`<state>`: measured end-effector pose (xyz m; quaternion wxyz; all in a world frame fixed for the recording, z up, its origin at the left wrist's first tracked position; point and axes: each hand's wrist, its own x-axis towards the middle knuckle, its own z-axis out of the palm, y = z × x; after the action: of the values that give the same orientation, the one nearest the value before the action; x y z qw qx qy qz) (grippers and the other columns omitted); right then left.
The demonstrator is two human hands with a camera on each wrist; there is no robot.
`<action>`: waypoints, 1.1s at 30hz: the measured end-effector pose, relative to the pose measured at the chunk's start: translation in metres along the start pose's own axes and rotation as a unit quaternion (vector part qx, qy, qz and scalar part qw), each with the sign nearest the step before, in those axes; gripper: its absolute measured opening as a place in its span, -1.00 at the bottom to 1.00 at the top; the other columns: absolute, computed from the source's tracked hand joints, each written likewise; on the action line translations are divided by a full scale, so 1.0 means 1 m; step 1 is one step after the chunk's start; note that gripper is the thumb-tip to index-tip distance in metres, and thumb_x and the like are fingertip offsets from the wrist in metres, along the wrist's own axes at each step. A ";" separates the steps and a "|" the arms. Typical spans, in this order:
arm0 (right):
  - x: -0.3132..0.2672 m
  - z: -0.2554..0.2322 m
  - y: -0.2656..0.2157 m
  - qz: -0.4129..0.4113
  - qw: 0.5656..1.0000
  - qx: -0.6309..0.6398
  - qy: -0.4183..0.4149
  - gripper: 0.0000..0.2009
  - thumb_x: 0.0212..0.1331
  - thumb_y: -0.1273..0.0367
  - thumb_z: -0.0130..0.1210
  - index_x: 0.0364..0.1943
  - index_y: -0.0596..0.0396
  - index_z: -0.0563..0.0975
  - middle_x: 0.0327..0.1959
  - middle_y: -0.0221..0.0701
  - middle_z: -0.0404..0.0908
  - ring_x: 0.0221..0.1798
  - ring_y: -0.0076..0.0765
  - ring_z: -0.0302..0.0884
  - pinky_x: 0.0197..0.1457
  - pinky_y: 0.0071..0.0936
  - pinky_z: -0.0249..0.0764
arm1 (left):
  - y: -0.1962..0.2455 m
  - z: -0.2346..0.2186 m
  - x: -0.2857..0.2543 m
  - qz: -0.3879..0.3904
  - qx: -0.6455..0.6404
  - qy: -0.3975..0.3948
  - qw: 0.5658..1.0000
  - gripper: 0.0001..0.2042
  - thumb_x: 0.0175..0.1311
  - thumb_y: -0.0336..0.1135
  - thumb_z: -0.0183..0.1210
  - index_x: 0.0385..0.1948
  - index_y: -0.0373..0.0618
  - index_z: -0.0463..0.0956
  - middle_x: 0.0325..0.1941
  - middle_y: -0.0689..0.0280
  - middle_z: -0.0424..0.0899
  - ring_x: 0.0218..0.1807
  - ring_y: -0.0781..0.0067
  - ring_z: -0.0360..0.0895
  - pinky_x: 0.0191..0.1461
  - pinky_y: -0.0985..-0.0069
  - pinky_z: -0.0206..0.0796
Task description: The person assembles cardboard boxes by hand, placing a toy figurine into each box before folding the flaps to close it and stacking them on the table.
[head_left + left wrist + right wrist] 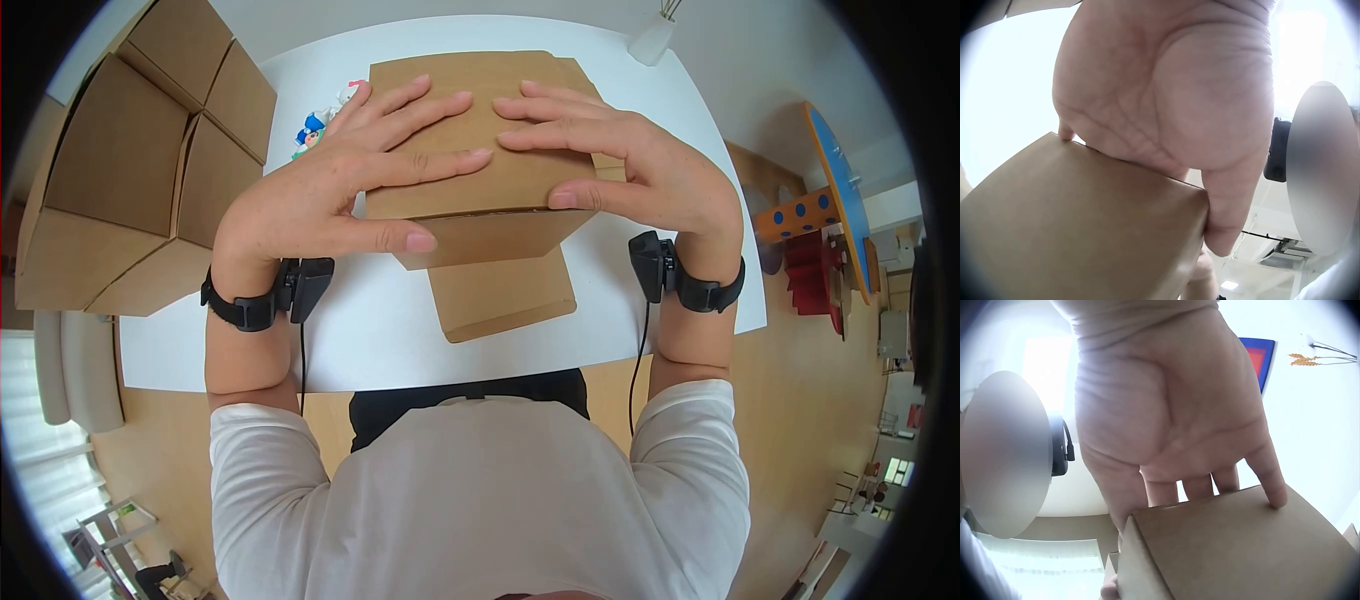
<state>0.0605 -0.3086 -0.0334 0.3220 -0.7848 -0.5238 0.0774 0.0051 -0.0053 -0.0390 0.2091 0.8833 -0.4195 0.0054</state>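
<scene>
A brown cardboard box (480, 193) stands on the white table in front of me. My left hand (315, 195) is spread over the left part of its top, with the thumb along the near top edge. From the other side, my right hand (645, 165) rests its straight fingers on the top, and its thumb lies at the near right edge. A cardboard flap (505, 295) sticks out toward me at the foot of the box. In the left wrist view the thumb (1225, 231) touches a box corner. The right little finger (1272, 487) lies against the box side in the right wrist view.
Several larger cardboard boxes (120, 140) are stacked on the left. Small colourful figurines (312, 130) sit behind my left hand. A white vase (652, 42) stands at the back right of the table (660, 100). Beyond the right edge is an orange and blue piece of furniture (840, 200).
</scene>
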 end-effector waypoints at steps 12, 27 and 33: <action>-0.010 0.011 0.006 0.080 0.990 -0.006 0.118 -0.21 0.15 0.19 0.34 0.47 -0.06 0.22 0.55 -0.21 0.12 0.61 -0.09 -0.04 0.58 -0.18 -0.01 | 0.008 -0.006 -0.006 -0.029 -0.003 -0.009 1.000 -0.32 0.18 0.04 0.24 0.39 0.10 0.36 0.62 0.11 -0.01 0.64 -0.08 -0.26 0.59 -0.06 -0.57; -0.034 0.072 -0.010 0.179 0.951 0.218 0.123 0.12 0.10 0.11 0.37 0.53 0.19 -0.22 0.49 -0.02 0.14 0.54 -0.04 0.10 0.54 -0.23 0.09 | 0.041 0.072 -0.015 -0.220 -0.544 0.227 0.777 -0.20 0.50 0.08 -0.05 0.56 0.04 -0.36 0.64 0.23 -0.18 0.63 0.25 -0.27 0.60 0.28 -0.35; -0.041 0.071 -0.032 0.206 0.952 0.199 0.106 0.09 0.09 0.19 0.38 0.55 0.09 -0.20 0.43 -0.07 0.28 0.44 -0.06 0.29 0.44 -0.25 0.26 | 0.084 0.068 -0.033 -0.196 -0.518 0.259 0.792 -0.18 0.52 0.05 -0.10 0.54 -0.03 -0.47 0.65 0.19 -0.25 0.64 0.25 -0.33 0.62 0.27 -0.42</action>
<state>-0.0153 -0.3064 -0.0789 0.5026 -0.7995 -0.2869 0.1609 -0.0898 -0.0538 -0.0761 0.7323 0.6719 -0.1077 -0.0252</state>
